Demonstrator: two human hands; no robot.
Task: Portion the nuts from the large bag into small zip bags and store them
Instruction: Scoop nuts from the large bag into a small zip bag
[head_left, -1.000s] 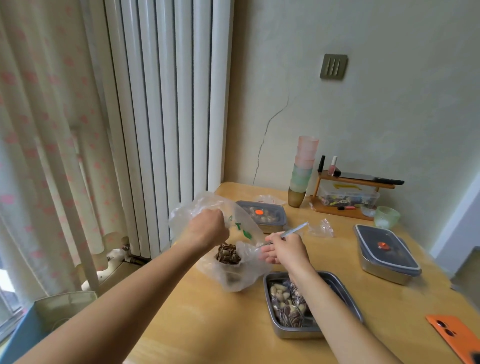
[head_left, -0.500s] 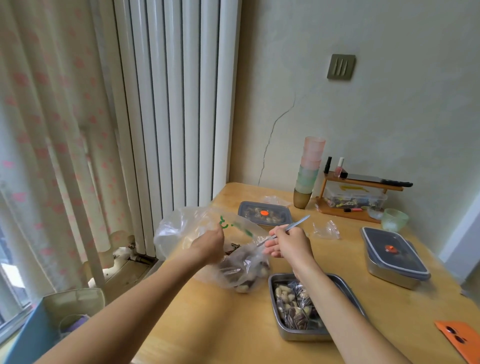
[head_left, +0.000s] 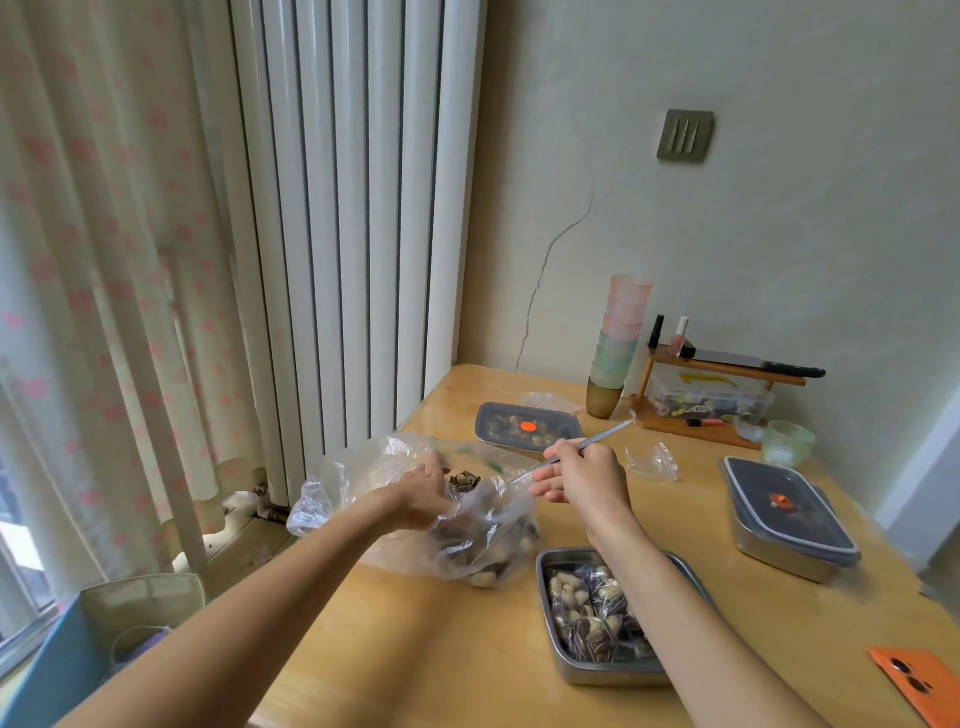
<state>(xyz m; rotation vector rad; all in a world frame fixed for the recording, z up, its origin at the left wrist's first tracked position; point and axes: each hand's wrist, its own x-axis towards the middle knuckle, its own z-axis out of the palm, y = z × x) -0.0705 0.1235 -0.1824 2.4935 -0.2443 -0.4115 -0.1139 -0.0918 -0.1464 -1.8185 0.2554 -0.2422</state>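
Bag (head_left: 374, 467) of clear, crumpled plastic slumps on the counter (head_left: 415, 649), dark and pale nuts (head_left: 493, 553) heaped in its near corner. Left hand (head_left: 415, 499) has its grip closed on the upper film, nuts just below and right. Right hand (head_left: 582, 478) pinches thin tweezers (head_left: 597, 439), tips at the bag's mouth. Left fingertips are hidden; the right forearm covers part of the steel tray (head_left: 597, 675) of filled small bags (head_left: 587, 618)

Cream curtain (head_left: 78, 260) with pink blotches — orange phone case (head_left: 919, 680), pink-over-green cups (head_left: 621, 332), clear bag (head_left: 363, 467) printed green.
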